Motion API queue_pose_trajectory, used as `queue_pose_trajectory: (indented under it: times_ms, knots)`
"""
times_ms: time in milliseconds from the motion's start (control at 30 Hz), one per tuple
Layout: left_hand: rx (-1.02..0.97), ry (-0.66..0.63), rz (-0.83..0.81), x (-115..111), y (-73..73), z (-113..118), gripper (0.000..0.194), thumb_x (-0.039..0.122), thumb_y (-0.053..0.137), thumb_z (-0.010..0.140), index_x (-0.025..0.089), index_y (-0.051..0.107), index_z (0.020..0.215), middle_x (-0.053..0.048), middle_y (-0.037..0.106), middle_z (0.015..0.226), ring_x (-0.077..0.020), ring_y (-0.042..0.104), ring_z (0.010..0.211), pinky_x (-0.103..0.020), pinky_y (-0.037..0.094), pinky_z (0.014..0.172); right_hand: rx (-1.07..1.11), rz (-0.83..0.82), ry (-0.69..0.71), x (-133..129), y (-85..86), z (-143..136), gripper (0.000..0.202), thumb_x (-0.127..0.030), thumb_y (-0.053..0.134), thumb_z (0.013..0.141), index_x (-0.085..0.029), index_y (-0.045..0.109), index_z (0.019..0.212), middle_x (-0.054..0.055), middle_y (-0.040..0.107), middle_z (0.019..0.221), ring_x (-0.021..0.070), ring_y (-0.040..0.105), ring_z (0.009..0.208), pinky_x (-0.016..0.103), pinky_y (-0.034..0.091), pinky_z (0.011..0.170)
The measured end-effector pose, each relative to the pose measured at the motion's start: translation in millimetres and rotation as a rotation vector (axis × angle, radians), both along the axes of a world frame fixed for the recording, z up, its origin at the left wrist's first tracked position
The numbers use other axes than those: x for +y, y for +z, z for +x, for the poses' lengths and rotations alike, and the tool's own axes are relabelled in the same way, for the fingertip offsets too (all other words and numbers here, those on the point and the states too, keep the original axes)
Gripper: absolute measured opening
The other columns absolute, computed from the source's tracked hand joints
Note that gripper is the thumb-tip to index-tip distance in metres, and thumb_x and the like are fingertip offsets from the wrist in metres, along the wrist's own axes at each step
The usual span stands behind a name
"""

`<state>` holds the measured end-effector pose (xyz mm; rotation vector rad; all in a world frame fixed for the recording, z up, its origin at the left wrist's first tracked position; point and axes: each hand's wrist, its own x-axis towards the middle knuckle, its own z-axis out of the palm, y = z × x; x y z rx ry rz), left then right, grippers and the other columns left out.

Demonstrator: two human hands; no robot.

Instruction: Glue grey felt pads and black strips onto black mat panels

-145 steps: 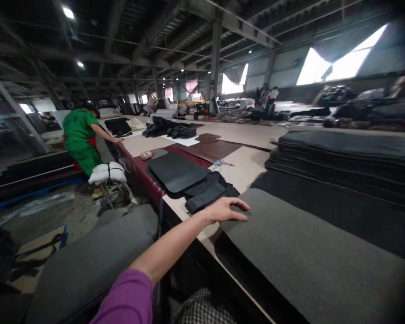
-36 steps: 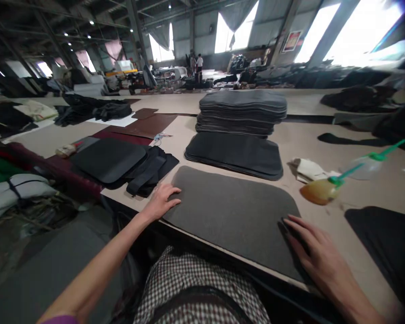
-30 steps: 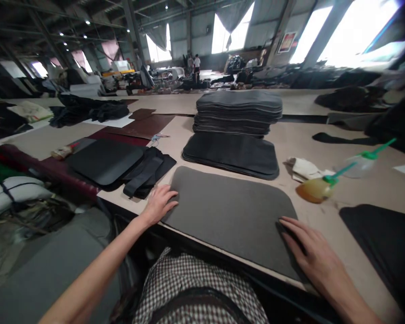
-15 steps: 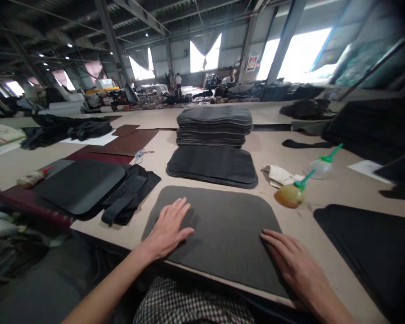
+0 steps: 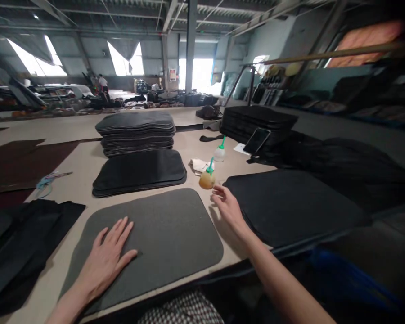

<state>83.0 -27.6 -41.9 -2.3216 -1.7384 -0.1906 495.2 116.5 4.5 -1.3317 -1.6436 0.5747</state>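
Note:
My left hand (image 5: 113,252) lies flat with fingers spread on the left part of a dark grey rounded panel (image 5: 168,229), which rests at the table's front edge. Above the table, to the right of that panel, is my right hand (image 5: 226,204). Its fingers are apart, slightly curved and hold nothing. They are close to a squeeze bottle (image 5: 207,181) of amber liquid with a green nozzle; whether they touch it I cannot tell. Behind that bottle lie a crumpled cream cloth (image 5: 198,165) and a second, paler squeeze bottle (image 5: 219,154).
Black panels (image 5: 140,173) lie just behind, with a tall stack of panels (image 5: 137,130) farther back. To the right are more black panels (image 5: 290,204) and a phone (image 5: 257,141) leaning on a black pile. Black strips (image 5: 27,243) lie at left.
My right hand has left the grey panel's right edge and moved forward to the amber bottle. My left hand stays on the panel. The view has turned to the right.

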Motion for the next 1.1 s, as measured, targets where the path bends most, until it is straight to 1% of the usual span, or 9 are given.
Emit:
queue_pose_trajectory:
  times_ms: [133, 233, 333, 433, 533, 633, 733, 833, 1100]
  knots:
    - [0.028, 0.016, 0.001, 0.5, 0.2, 1.2, 0.075, 0.061, 0.043, 0.098, 0.031, 0.017, 0.162, -0.006, 0.026, 0.167, -0.0258, 0.031, 0.152, -0.048, 0.024, 0.121, -0.092, 0.099, 0.03, 21.0, 7.8, -12.5, 0.022, -0.027, 0.045, 0.096, -0.019, 0.063, 0.107, 0.013, 0.069, 0.107, 0.0255, 0.066, 0.093, 0.045, 0.055, 0.086]
    - [0.041, 0.036, -0.023, 1.5, 2.2, 3.0, 0.07, 0.058, 0.04, 0.099, 0.032, 0.02, 0.161, -0.004, 0.025, 0.168, -0.0244, 0.03, 0.153, -0.048, 0.024, 0.122, -0.206, 0.176, 0.205, 7.2, 10.9, -42.3, 0.018, -0.018, 0.049, 0.094, -0.02, 0.065, 0.102, 0.01, 0.068, 0.103, 0.0247, 0.064, 0.095, 0.043, 0.052, 0.088]
    - [0.052, 0.075, -0.057, 2.9, 2.5, 2.7, 0.063, 0.054, 0.033, 0.102, 0.03, 0.025, 0.16, -0.003, 0.025, 0.168, -0.0227, 0.029, 0.153, -0.048, 0.027, 0.121, -0.31, 0.239, 0.425, -14.6, 13.5, -90.7, 0.018, -0.014, 0.059, 0.09, -0.021, 0.066, 0.105, 0.008, 0.069, 0.112, 0.0226, 0.062, 0.105, 0.038, 0.05, 0.095]
    - [0.06, 0.147, -0.032, 4.3, -2.6, -3.9, 0.064, 0.05, 0.027, 0.102, 0.021, 0.032, 0.158, -0.008, 0.025, 0.168, -0.0242, 0.028, 0.153, -0.049, 0.03, 0.12, -0.541, 0.392, 0.652, -30.2, 12.3, -148.8, 0.025, -0.028, 0.057, 0.098, -0.019, 0.062, 0.121, 0.012, 0.061, 0.138, 0.026, 0.053, 0.128, 0.042, 0.047, 0.103]
    - [0.078, 0.211, -0.019, 3.9, -11.3, -14.9, 0.068, 0.05, 0.027, 0.099, 0.013, 0.038, 0.155, -0.014, 0.03, 0.165, -0.0283, 0.03, 0.153, -0.051, 0.031, 0.119, -0.597, 0.452, 0.643, -36.4, -0.5, -200.3, 0.044, -0.043, 0.042, 0.105, -0.016, 0.051, 0.139, 0.014, 0.047, 0.154, 0.0261, 0.037, 0.144, 0.045, 0.042, 0.11]
    - [0.123, 0.236, -0.068, 0.4, -16.4, -23.1, 0.066, 0.046, 0.031, 0.096, 0.015, 0.044, 0.152, -0.014, 0.033, 0.163, -0.0303, 0.03, 0.152, -0.052, 0.033, 0.118, -0.649, 0.344, 0.636, -36.3, -21.8, -228.7, 0.059, -0.053, 0.035, 0.105, -0.01, 0.047, 0.143, 0.017, 0.044, 0.156, 0.0281, 0.035, 0.147, 0.049, 0.037, 0.114]
    - [0.205, 0.161, -0.11, -5.1, -13.1, -25.9, 0.055, 0.03, 0.035, 0.094, 0.027, 0.055, 0.145, -0.009, 0.032, 0.165, -0.0323, 0.026, 0.154, -0.057, 0.027, 0.12, -0.67, 0.276, 0.597, -32.3, -36.8, -226.4, 0.065, -0.058, 0.033, 0.104, -0.01, 0.047, 0.145, 0.017, 0.043, 0.157, 0.0282, 0.033, 0.149, 0.051, 0.03, 0.119]
    - [0.262, 0.102, -0.166, -8.6, -5.3, -25.0, 0.06, 0.015, 0.036, 0.09, 0.035, 0.059, 0.141, -0.004, 0.031, 0.165, -0.0322, 0.022, 0.155, -0.059, 0.024, 0.12, -0.673, 0.225, 0.495, -25.6, -37.8, -199.3, 0.067, -0.059, 0.032, 0.104, -0.011, 0.044, 0.149, 0.016, 0.039, 0.16, 0.0277, 0.031, 0.15, 0.049, 0.027, 0.121]
    - [0.304, 0.152, -0.226, -8.0, 0.7, -20.9, 0.063, 0.016, 0.044, 0.089, 0.042, 0.048, 0.147, 0.0, 0.025, 0.167, -0.0324, 0.017, 0.156, -0.06, 0.022, 0.121, -0.748, 0.052, 0.23, -19.0, -24.2, -106.8, 0.072, -0.059, 0.029, 0.104, -0.009, 0.039, 0.155, 0.018, 0.03, 0.163, 0.0292, 0.026, 0.153, 0.045, 0.023, 0.122]
